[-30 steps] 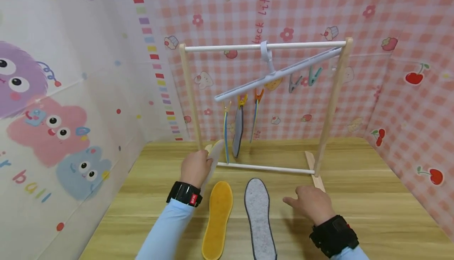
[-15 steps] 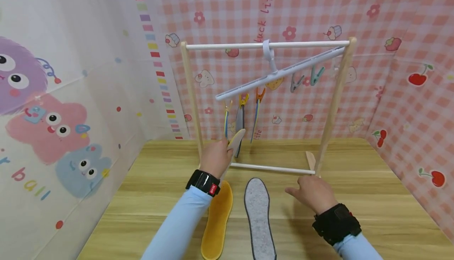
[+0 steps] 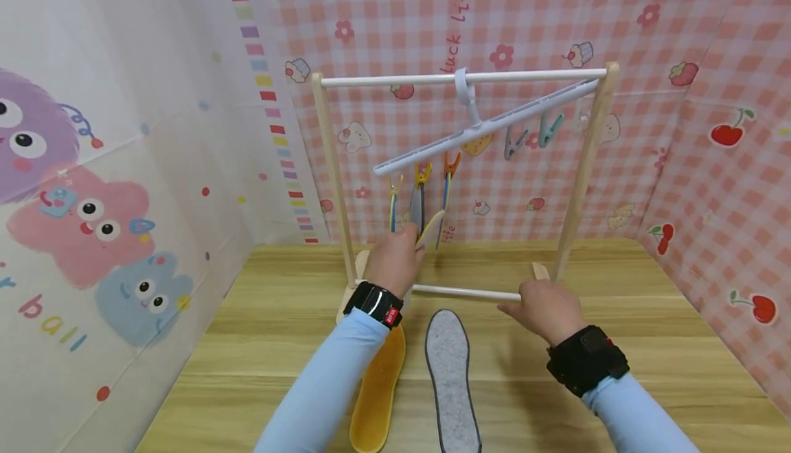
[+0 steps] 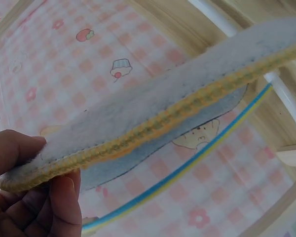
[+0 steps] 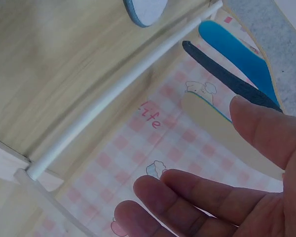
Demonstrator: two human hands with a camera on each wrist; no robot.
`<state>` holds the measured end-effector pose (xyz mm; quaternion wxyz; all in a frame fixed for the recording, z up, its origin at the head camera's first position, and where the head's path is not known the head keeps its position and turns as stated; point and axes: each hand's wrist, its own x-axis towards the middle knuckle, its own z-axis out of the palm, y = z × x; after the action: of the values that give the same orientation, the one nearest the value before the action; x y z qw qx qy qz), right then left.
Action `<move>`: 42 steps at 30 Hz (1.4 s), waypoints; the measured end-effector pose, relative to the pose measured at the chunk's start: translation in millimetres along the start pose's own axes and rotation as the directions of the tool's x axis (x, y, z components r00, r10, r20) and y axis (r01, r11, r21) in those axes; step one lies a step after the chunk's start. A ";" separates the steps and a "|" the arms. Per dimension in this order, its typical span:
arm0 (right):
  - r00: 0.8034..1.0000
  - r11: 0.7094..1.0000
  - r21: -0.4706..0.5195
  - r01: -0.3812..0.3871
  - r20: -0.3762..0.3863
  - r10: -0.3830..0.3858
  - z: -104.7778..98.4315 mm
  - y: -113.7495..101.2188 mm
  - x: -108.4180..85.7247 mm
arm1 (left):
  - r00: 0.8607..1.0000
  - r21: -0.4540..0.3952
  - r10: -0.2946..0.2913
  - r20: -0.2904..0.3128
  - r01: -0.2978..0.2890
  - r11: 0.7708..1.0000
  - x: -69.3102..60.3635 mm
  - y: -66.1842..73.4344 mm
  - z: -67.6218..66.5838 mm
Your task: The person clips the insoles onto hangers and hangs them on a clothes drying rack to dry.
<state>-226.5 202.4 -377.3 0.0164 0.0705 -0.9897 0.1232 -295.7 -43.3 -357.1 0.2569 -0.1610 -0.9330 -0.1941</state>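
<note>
My left hand (image 3: 395, 257) pinches an insole (image 4: 153, 106) by one end, thumb on one face and fingers on the other. It has whitish felt and a yellow stitched edge. The hand is in front of several insoles clipped under a pale hanger (image 3: 426, 149): a blue-and-yellow one (image 3: 393, 214), a dark-edged grey one (image 3: 417, 206) and another thin one (image 3: 443, 213) seen edge-on. My right hand (image 3: 550, 309) hovers near the rack's lower bar with loose fingers, holding nothing. On the table lie a yellow insole (image 3: 378, 391), partly hidden by the left arm, and a grey insole (image 3: 453, 377).
A wooden rack (image 3: 581, 171) with white bars carries the hanger, which tilts down to the left. Grey (image 3: 514, 144) and teal (image 3: 548, 132) clothespins hang bare on its right half. Yellow (image 3: 423, 173) and orange (image 3: 452, 165) ones grip insoles. Patterned cloth walls surround the table.
My left hand has carried its insole right and slightly up, from the rack's left post to before the hanging insoles. My right hand has risen a little toward the lower bar.
</note>
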 end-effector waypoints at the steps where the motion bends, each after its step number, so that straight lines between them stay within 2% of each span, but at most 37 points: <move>1: 1.000 1.000 -0.004 -0.003 -0.001 0.003 -1.4 0.2 1.8 | 1.000 0.008 0.004 -0.005 -0.004 1.000 1.0 1.6 0.7; 9: 1.000 1.000 -0.014 -0.018 -0.018 0.018 -15.6 4.1 16.3 | 0.999 0.007 0.041 -0.033 -0.041 0.999 10.0 12.8 7.3; 18: 0.995 0.999 -0.040 -0.015 -0.104 0.010 -31.2 4.8 24.5 | 0.997 0.008 0.055 -0.053 -0.055 0.998 21.0 20.9 15.5; 25: 0.969 0.999 -0.049 0.016 -0.245 -0.027 -45.8 4.4 39.8 | 0.997 0.016 0.051 -0.054 -0.050 0.999 30.6 30.7 19.1; 33: 0.932 0.998 -0.063 0.023 -0.360 -0.044 -75.2 -3.7 63.9 | 0.999 -0.050 0.019 -0.045 -0.021 0.999 40.2 37.7 21.6; 37: 0.919 0.999 -0.042 0.005 -0.395 -0.021 -92.5 -7.0 75.5 | 0.999 -0.062 0.021 -0.033 -0.023 0.998 46.3 42.9 20.5; 42: 0.919 0.998 0.047 -0.048 -0.389 0.062 -114.5 -7.3 89.2 | 0.997 -0.049 0.061 -0.038 -0.063 0.997 58.0 48.4 21.9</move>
<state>-311.9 211.5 -260.1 0.2084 0.0170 -0.9658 0.1532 -332.8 20.3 -329.5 0.2758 -0.1928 -0.9175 -0.2120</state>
